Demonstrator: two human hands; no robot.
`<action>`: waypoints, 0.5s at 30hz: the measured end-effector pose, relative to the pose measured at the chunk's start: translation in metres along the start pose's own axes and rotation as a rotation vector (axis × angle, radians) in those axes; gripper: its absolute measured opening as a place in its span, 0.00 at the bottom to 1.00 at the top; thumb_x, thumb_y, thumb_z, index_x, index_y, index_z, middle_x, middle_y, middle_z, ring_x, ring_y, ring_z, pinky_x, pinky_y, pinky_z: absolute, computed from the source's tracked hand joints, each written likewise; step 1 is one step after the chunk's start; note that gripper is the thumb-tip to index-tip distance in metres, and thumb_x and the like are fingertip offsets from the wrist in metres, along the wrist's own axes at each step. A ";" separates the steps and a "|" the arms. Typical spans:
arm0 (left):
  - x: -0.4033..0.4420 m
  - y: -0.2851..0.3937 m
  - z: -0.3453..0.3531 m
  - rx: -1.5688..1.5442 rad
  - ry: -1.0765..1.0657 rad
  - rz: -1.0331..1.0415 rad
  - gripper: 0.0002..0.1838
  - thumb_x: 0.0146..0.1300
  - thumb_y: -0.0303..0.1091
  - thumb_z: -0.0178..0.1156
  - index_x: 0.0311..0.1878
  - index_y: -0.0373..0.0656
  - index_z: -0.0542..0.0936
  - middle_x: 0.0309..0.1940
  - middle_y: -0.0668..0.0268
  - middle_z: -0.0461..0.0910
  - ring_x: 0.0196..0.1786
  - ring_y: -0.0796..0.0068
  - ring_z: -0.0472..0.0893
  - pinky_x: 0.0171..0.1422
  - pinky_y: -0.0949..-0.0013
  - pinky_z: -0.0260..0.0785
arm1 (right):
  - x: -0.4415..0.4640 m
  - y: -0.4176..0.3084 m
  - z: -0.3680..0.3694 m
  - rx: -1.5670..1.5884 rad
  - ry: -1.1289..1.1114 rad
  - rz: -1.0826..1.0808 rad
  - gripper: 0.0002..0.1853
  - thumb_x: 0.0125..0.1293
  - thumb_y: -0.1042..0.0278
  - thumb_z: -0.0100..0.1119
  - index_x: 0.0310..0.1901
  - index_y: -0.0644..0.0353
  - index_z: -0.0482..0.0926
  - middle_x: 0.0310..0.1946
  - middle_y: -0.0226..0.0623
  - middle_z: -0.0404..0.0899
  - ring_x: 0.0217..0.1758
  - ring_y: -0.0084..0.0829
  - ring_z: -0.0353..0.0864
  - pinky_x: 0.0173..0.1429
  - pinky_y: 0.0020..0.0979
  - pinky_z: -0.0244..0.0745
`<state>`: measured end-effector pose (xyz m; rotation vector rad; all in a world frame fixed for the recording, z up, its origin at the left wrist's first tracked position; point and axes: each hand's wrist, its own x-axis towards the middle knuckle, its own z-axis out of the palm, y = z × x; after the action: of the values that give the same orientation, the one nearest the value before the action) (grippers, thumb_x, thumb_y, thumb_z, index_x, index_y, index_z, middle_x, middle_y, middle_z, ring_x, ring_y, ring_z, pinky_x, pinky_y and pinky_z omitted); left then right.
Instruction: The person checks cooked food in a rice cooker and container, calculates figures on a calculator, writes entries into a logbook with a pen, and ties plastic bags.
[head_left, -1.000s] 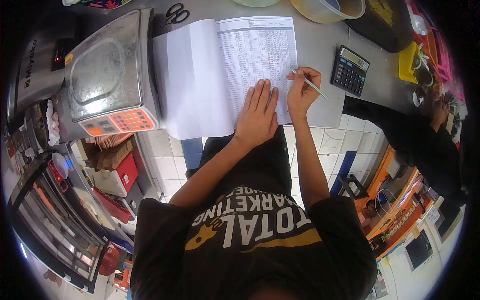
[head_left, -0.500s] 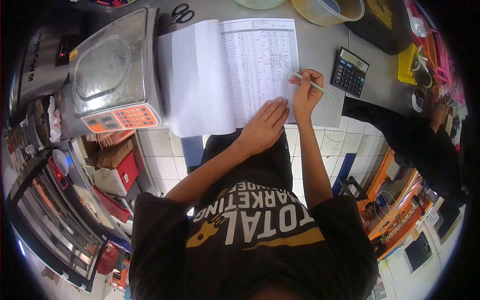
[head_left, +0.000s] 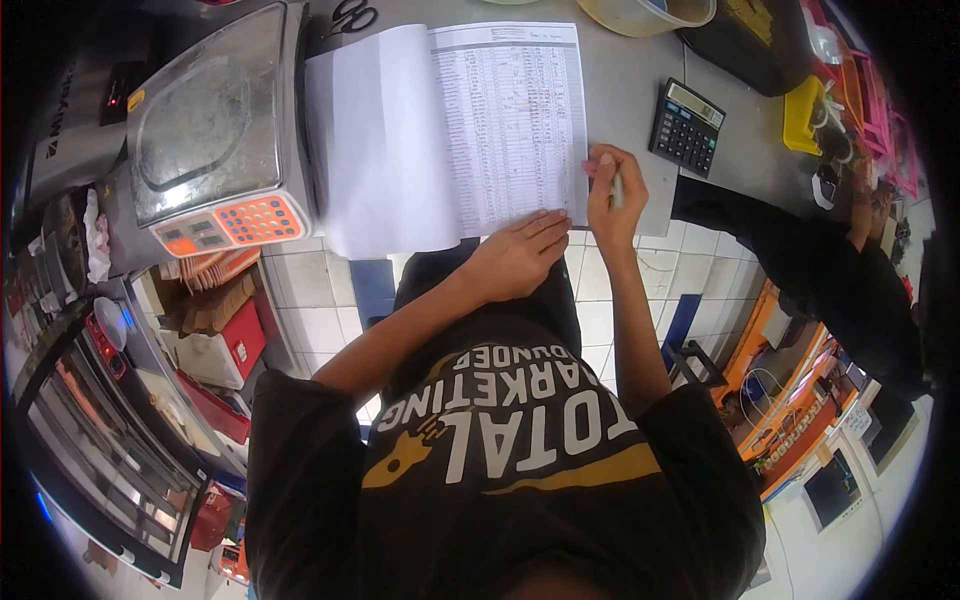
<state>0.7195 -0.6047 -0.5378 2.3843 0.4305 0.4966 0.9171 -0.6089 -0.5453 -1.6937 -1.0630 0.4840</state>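
Observation:
My left hand [head_left: 520, 256] lies flat with its fingers stretched over the bottom edge of a printed sheet [head_left: 510, 130] full of handwritten figures. This sheet is the right side of an opened stack of papers; a blank white page [head_left: 385, 150] is folded over to the left. Just right of the sheet, my right hand [head_left: 618, 205] is closed around a pale pen [head_left: 617, 188], now seen mostly end-on between the fingers. A black calculator [head_left: 687, 128] rests on the metal counter beyond my right hand.
A scale [head_left: 215, 130] with an orange keypad stands left of the papers, near black scissors [head_left: 352, 16]. Plastic tubs [head_left: 650, 15] and a yellow basket [head_left: 802, 115] sit at the far right. Another person's dark sleeve [head_left: 770, 230] reaches in at the right.
My left hand has slid down toward the sheet's bottom edge. The pen in my right hand has turned from slanting across to nearly upright. The whole view has shifted slightly.

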 end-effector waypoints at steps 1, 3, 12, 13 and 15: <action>-0.002 0.001 -0.001 -0.001 0.002 0.002 0.22 0.56 0.27 0.62 0.56 0.30 0.82 0.64 0.52 0.80 0.73 0.56 0.75 0.80 0.54 0.66 | -0.002 -0.004 -0.005 -0.252 -0.064 -0.159 0.06 0.73 0.75 0.59 0.48 0.66 0.80 0.39 0.44 0.82 0.35 0.37 0.86 0.42 0.34 0.81; -0.004 0.001 -0.004 -0.025 -0.011 0.020 0.21 0.55 0.27 0.63 0.53 0.31 0.83 0.60 0.53 0.82 0.71 0.56 0.76 0.79 0.56 0.67 | -0.011 -0.014 -0.010 -0.315 -0.105 -0.115 0.08 0.70 0.76 0.61 0.49 0.66 0.81 0.39 0.46 0.81 0.35 0.39 0.86 0.43 0.36 0.81; -0.010 0.002 -0.007 -0.034 -0.015 0.039 0.15 0.58 0.31 0.63 0.47 0.33 0.82 0.53 0.53 0.83 0.63 0.55 0.81 0.72 0.56 0.73 | -0.050 -0.025 -0.023 -0.514 -0.192 -0.004 0.17 0.65 0.73 0.65 0.54 0.67 0.83 0.41 0.46 0.80 0.37 0.41 0.84 0.44 0.39 0.80; -0.010 0.003 -0.007 -0.033 -0.014 0.037 0.15 0.58 0.31 0.63 0.47 0.33 0.82 0.53 0.53 0.83 0.63 0.55 0.81 0.72 0.56 0.73 | -0.052 -0.027 -0.023 -0.520 -0.181 0.006 0.17 0.65 0.73 0.65 0.55 0.68 0.83 0.42 0.46 0.80 0.38 0.41 0.83 0.45 0.39 0.80; -0.009 0.005 -0.008 -0.032 -0.036 0.007 0.20 0.54 0.30 0.65 0.51 0.32 0.84 0.54 0.57 0.84 0.65 0.57 0.80 0.73 0.56 0.73 | -0.054 -0.030 -0.024 -0.519 -0.188 0.012 0.17 0.65 0.73 0.65 0.55 0.68 0.83 0.42 0.46 0.80 0.38 0.41 0.83 0.45 0.39 0.80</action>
<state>0.7087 -0.6080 -0.5315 2.3613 0.3948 0.4597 0.8942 -0.6649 -0.5183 -2.1379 -1.4021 0.4012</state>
